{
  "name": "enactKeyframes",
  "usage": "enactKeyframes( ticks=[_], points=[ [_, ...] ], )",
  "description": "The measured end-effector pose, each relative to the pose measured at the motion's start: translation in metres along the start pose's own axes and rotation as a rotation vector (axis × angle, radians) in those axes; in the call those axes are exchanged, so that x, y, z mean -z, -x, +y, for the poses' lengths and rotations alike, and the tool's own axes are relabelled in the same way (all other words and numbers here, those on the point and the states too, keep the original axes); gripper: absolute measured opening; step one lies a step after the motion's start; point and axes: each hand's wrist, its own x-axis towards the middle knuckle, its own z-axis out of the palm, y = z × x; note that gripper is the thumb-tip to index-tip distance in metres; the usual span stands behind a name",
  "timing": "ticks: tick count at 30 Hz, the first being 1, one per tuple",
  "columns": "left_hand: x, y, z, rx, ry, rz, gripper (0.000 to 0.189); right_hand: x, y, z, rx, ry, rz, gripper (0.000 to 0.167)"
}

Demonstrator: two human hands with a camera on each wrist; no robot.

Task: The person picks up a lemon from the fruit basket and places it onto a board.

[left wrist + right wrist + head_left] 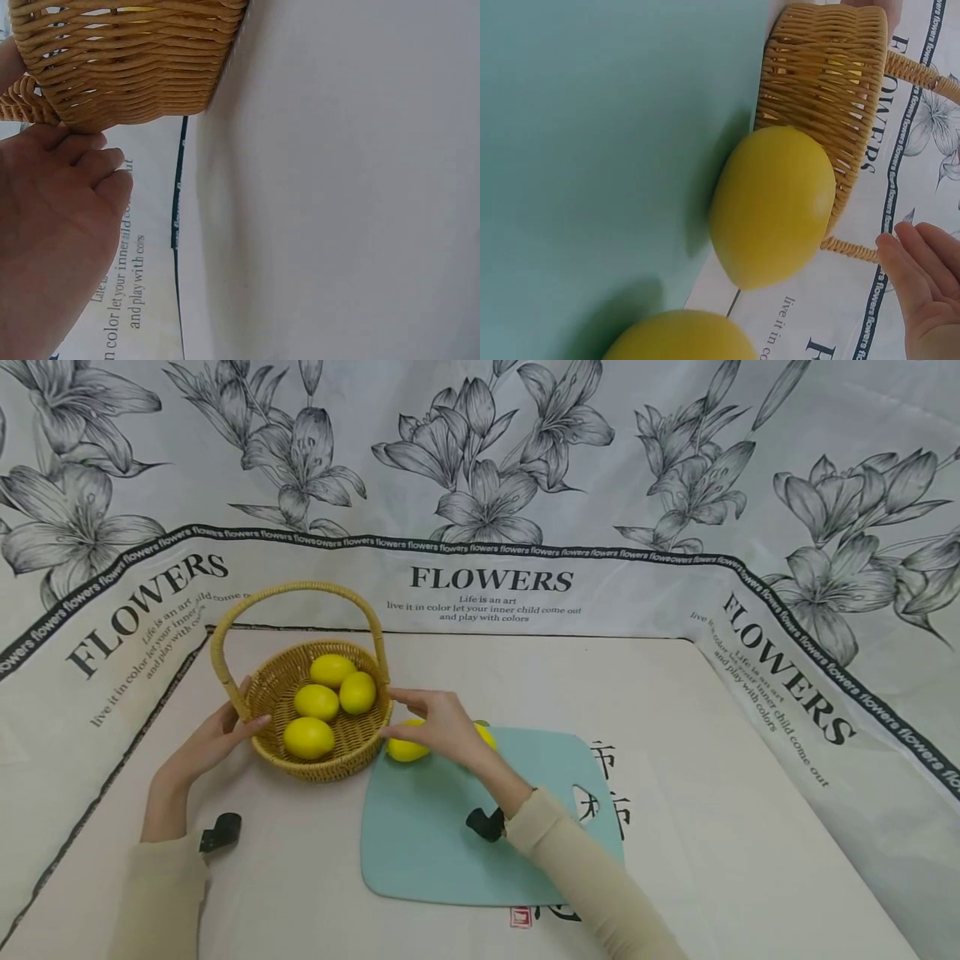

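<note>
A round wicker basket (300, 768) with a tall arched handle stands at the left of the table, several yellow lemons (308, 738) inside it. My left hand (213, 739) grips its left rim near the handle's foot, thumb over the edge; in the left wrist view the fingers curl against the weave (142, 67). At the basket's right side is my right hand (442, 722), thumb and fingers spread apart, straight in the right wrist view, with nothing between them. Beneath that hand, two more lemons (772, 206) lie by the far-left part of a light blue cutting board (427, 852), partly hidden in the head view.
The board has a cut-out grip hole (586, 804) at its right. It lies over a white tablecloth (300, 893) with black characters printed on it. Flower-printed cloth (487, 585) walls the table at the back and sides. A black wrist camera (222, 832) sits on the left arm.
</note>
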Motion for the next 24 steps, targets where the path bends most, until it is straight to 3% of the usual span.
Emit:
enactKeyframes(
  ticks=[13, 24],
  points=[
    [-0.001, 0.0, -0.001, -0.024, 0.009, 0.002, 0.082, -0.019, -0.013, -0.01, -0.013, 0.003, -0.039, 0.06],
    [-0.001, -0.001, 0.001, 0.003, -0.004, 0.003, 0.082, -0.039, -0.03, -0.011, -0.021, 0.104, -0.062, 0.06]
  ],
)
